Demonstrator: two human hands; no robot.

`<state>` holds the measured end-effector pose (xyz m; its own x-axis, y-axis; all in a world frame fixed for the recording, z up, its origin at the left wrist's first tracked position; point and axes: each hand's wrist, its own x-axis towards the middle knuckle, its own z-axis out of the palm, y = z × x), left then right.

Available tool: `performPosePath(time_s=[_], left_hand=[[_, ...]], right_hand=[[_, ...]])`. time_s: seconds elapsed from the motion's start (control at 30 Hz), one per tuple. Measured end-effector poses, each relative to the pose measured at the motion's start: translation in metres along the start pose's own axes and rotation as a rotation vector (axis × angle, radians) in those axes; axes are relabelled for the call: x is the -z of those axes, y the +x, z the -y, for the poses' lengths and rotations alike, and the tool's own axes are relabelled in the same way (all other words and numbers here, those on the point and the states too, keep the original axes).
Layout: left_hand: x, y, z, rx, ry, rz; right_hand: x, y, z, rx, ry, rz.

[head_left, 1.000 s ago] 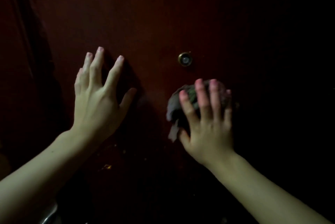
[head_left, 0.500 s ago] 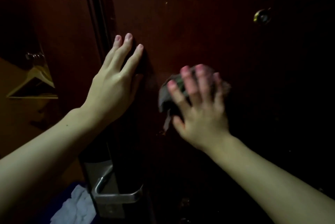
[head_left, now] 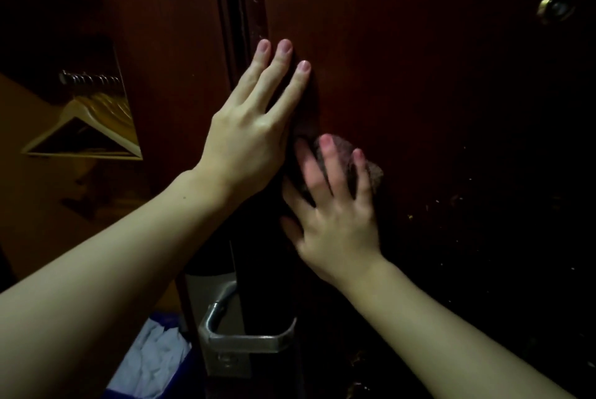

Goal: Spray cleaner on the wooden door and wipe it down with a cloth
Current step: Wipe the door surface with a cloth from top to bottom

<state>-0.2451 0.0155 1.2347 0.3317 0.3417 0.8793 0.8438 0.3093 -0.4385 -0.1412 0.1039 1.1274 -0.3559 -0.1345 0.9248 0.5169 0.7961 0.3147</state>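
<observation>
Dim shot, dark red-brown wooden door (head_left: 419,92) fills the right and centre. Left hand (head_left: 254,127) lies flat on the door near its left edge, fingers straight and close together, pointing up; it holds nothing. Right hand (head_left: 335,214) is just below and right of it, fingers spread and pressing a bunched dark cloth (head_left: 371,172) against the door; cloth shows past the fingertips on the right, the rest is hidden under the palm. Right hand is motion-blurred, its index finger close to the left hand's heel, can't tell if they touch. Pale specks on the door surface to the right of the cloth. Brass peephole (head_left: 556,6) far upper right, well apart from both hands. Metal lever handle (head_left: 245,334) on its plate low centre, below the left forearm. Left of the door edge: wooden hangers (head_left: 87,131) on a rail, and crumpled white stuff (head_left: 154,363) in something blue at the bottom.
</observation>
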Motion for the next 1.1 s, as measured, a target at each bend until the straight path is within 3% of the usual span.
performPosePath(time_s=[0.13, 0.27, 0.33, 0.4, 0.53, 0.63, 0.7, 0.8, 0.9, 1.0, 1.1], left_hand=[[-0.001, 0.000, -0.002, -0.023, 0.028, -0.034], [-0.005, 0.001, -0.014, 0.040, 0.032, -0.022], [-0.009, 0.002, -0.020, 0.075, 0.048, -0.016], [-0.013, 0.002, -0.023, 0.081, 0.072, -0.016], [-0.016, 0.000, -0.019, 0.046, 0.116, -0.046], [-0.016, -0.002, -0.018, 0.033, 0.134, -0.045], [-0.016, -0.003, -0.019, 0.044, 0.138, -0.039], [-0.015, -0.002, -0.023, 0.098, 0.121, -0.022], [-0.016, 0.008, -0.043, 0.227, 0.048, -0.019], [-0.020, 0.027, -0.072, 0.194, 0.058, -0.023], [-0.022, 0.049, -0.094, 0.095, 0.032, -0.041]], right_hand=[[0.001, -0.030, -0.036, 0.116, -0.032, 0.007], [0.017, -0.049, -0.083, -0.212, -0.113, 0.017], [0.021, -0.044, -0.072, -0.399, -0.129, -0.006], [0.017, -0.034, -0.045, -0.471, -0.099, -0.015], [0.002, -0.034, -0.006, -0.092, -0.038, 0.064], [0.004, -0.041, -0.035, 0.046, -0.016, 0.032], [0.011, -0.049, -0.073, -0.044, -0.051, 0.010], [0.025, -0.059, -0.126, -0.339, -0.149, 0.013], [0.032, -0.047, -0.118, -0.522, -0.139, -0.007], [0.026, -0.028, -0.090, -0.302, -0.068, 0.003], [0.024, -0.030, -0.106, -0.094, -0.050, 0.003]])
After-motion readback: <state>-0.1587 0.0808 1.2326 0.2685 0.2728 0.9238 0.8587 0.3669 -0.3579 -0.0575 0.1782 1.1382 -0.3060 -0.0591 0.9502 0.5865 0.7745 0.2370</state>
